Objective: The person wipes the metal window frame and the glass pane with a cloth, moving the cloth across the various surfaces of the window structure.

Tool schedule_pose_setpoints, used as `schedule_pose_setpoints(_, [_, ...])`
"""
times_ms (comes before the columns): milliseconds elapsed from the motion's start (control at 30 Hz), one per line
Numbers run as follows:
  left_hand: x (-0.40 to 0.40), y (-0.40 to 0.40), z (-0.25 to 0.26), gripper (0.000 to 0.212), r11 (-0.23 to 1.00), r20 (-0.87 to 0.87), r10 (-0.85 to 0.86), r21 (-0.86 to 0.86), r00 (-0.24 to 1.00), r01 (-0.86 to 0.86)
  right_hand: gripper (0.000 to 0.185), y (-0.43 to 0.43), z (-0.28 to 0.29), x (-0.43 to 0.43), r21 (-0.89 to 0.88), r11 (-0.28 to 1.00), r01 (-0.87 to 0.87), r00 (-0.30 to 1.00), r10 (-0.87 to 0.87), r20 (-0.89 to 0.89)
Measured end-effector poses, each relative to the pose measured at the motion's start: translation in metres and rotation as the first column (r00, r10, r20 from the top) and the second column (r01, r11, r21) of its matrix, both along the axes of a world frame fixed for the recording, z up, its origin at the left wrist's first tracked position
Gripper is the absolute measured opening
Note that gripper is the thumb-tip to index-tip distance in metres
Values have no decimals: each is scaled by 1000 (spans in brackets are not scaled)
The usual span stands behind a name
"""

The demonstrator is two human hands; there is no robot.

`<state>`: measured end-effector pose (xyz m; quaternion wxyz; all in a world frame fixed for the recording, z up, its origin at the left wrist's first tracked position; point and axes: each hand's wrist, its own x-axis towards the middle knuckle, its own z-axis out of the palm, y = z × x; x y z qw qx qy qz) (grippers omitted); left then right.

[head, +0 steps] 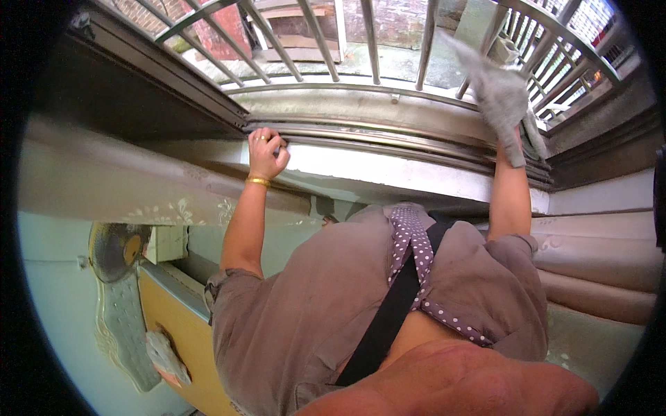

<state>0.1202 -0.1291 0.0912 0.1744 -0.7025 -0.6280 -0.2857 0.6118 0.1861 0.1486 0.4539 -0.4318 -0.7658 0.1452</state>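
My left hand point(267, 152) rests with curled fingers on the inner edge of the metal window track point(359, 136), beside the window frame; whether it grips anything there is not visible. A gold band circles that wrist. On the right, a grey cloth point(497, 93), blurred, covers my right hand, which reaches towards the metal window bars point(370, 41). The cloth hangs around the hand and down over the wrist, hiding the fingers. More grey cloth lies just right of it, over the track's right end. Below the track runs the white window sill point(348, 164).
A patterned curtain point(156, 182) hangs at left, with another curtain point(598, 249) at right. An electric fan point(118, 249) stands at lower left near a yellow wooden panel point(177, 333) and a tufted headboard point(125, 322). Boards lean outside beyond the bars.
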Motion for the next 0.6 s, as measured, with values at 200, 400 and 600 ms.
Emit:
schedule_pose_setpoints(200, [5, -5, -7, 8, 1000, 16, 0, 11, 1000, 0, 36, 16, -35, 46, -291, 837, 463, 863, -351, 363])
schedule_pose_setpoints(400, [0, -9, -12, 9, 999, 33, -35, 24, 999, 34, 55, -55, 95, 10, 6, 923, 386, 918, -383, -99])
schedule_pose_setpoints(600, [-15, 2, -20, 9, 999, 39, -43, 13, 998, 43, 51, -41, 136, -104, 325, 917, 231, 873, -47, -486])
